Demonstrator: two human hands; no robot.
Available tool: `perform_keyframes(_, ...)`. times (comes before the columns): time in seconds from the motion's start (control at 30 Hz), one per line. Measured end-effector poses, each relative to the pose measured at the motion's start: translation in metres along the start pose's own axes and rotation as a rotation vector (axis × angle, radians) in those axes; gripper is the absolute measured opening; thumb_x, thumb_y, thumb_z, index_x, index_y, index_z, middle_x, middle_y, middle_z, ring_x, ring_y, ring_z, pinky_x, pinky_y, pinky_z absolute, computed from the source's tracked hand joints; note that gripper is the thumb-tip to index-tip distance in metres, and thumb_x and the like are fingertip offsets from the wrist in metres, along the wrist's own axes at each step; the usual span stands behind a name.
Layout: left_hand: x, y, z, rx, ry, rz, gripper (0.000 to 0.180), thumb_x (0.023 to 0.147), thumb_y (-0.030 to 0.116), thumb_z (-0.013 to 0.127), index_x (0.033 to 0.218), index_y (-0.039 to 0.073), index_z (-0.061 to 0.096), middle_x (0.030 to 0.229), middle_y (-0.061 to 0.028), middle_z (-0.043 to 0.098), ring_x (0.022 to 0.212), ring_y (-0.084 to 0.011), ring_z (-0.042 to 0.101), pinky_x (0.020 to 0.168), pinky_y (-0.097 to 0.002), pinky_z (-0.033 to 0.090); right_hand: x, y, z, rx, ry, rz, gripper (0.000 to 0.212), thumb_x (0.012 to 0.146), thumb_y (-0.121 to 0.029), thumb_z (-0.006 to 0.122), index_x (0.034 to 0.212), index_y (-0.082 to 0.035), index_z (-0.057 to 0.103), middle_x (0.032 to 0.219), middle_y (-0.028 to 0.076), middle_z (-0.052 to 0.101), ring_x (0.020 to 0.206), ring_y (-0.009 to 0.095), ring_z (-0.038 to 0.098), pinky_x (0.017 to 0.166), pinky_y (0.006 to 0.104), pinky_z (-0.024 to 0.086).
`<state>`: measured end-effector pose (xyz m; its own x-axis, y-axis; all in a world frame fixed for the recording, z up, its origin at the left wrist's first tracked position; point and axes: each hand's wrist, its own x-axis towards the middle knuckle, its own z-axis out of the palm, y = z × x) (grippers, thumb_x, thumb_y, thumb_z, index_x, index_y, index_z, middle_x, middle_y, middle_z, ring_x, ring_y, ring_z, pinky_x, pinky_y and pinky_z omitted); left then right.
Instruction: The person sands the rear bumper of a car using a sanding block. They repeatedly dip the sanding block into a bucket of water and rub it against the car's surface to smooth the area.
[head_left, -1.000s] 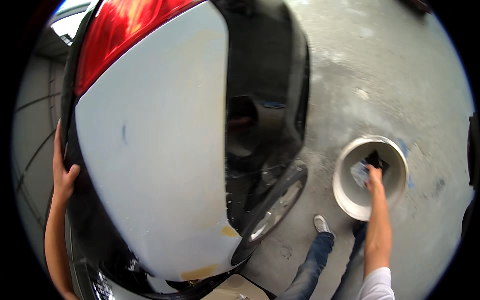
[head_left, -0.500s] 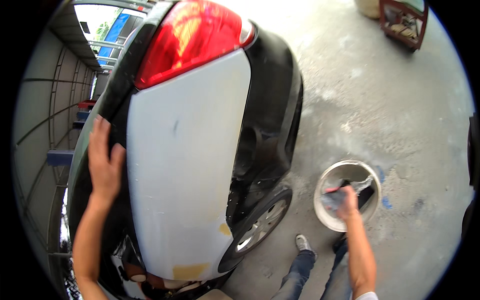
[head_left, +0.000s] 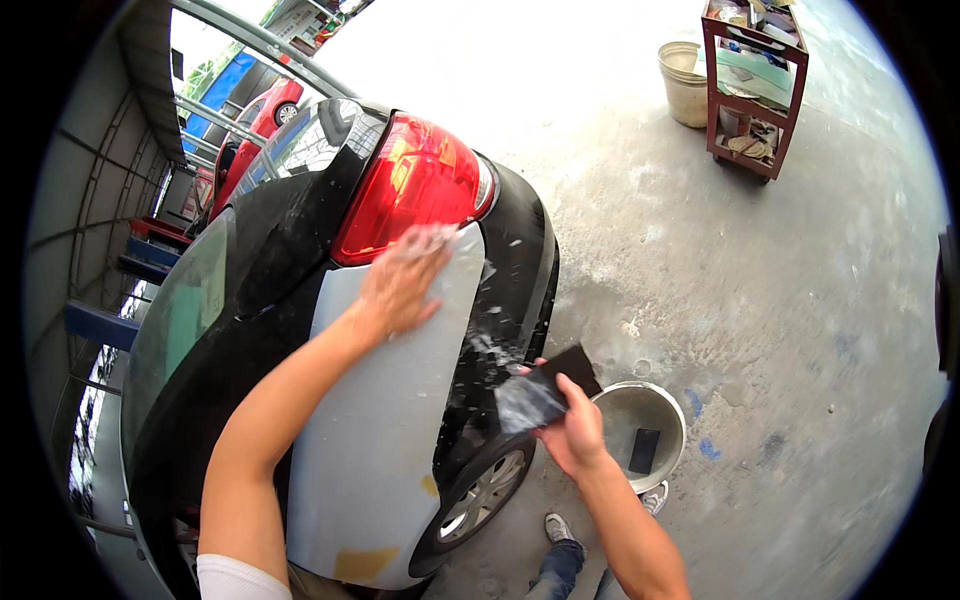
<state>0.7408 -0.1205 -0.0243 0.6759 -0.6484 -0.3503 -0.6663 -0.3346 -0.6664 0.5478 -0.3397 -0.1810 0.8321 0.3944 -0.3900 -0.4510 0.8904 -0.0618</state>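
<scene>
Leftmost in the frame, a blue beam [head_left: 100,325] juts out at mid-height, and a red car [head_left: 250,130] is parked at upper left. Right of these, the black body [head_left: 200,400] of a car curves down the left half of the picture. My left hand [head_left: 403,285] lies over the upper end of a matte grey panel [head_left: 375,430], left of centre; its fingers are stretched out and the thumb stands apart. They are blurred, and I cannot tell whether anything is under them. Just above them is a red tail light [head_left: 415,185]; yellowish patches [head_left: 362,564] mark the panel's lower end. A wheel [head_left: 485,497] shows at lower centre, and pale splashes [head_left: 490,345] streak the black bumper above it. Right of centre, my right hand [head_left: 572,425] is closed around a dark flat piece [head_left: 562,375], its nearer part pale and glossy, thumb on top. Just beyond, a round bucket [head_left: 645,408] holds a dark block [head_left: 644,451]. At upper right, a pail [head_left: 683,95] stands beside a reddish-brown trolley [head_left: 757,105] loaded with odds and ends.
</scene>
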Motion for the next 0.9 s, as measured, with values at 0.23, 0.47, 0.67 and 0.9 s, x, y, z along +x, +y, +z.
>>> perform_keyframes(0.23,-0.018,0.002,-0.008,-0.180,0.096,-0.130,0.082,0.096,0.042,0.063,0.159,-0.004,0.036,0.171,-0.0188,0.026,0.161,-0.0299,0.019,0.132,-0.0438,0.014,-0.022,-0.013,-0.056,-0.097,0.163,-0.044,0.043,0.110,-0.031,0.040,0.145,-0.010,0.051,0.143,0.014,0.063,0.128,0.030,0.063,0.105,0.0519,0.052)
perform_keyframes(0.47,-0.190,0.050,-0.019,-0.359,0.021,-0.436,0.087,0.093,0.041,0.068,0.158,-0.005,0.034,0.170,-0.0276,0.022,0.160,-0.0408,0.019,0.130,-0.0493,0.015,-0.001,-0.008,0.001,-0.360,0.113,-0.065,0.055,0.099,-0.006,0.056,0.153,-0.008,0.047,0.143,0.011,0.061,0.128,0.024,0.062,0.104,0.0426,0.054)
perform_keyframes(0.67,-0.247,0.076,-0.008,-0.311,0.018,-0.474,0.086,0.094,0.043,0.066,0.159,-0.002,0.034,0.170,-0.0268,0.023,0.160,-0.0391,0.020,0.131,-0.0483,0.014,0.008,0.026,0.096,-1.192,-0.327,-0.534,0.048,0.103,0.003,0.049,0.152,0.002,0.048,0.158,0.019,0.049,0.145,0.030,0.049,0.120,0.0399,0.038)
perform_keyframes(0.9,-0.282,0.078,-0.006,-0.308,0.005,-0.333,0.075,0.095,0.046,0.063,0.150,-0.003,0.050,0.167,-0.0221,0.034,0.159,-0.0358,0.026,0.129,-0.0477,0.019,0.099,0.075,0.174,-1.977,-0.701,-1.259,0.068,0.090,-0.004,0.051,0.156,0.001,0.042,0.165,0.029,0.032,0.154,0.043,0.033,0.126,0.0500,0.029)
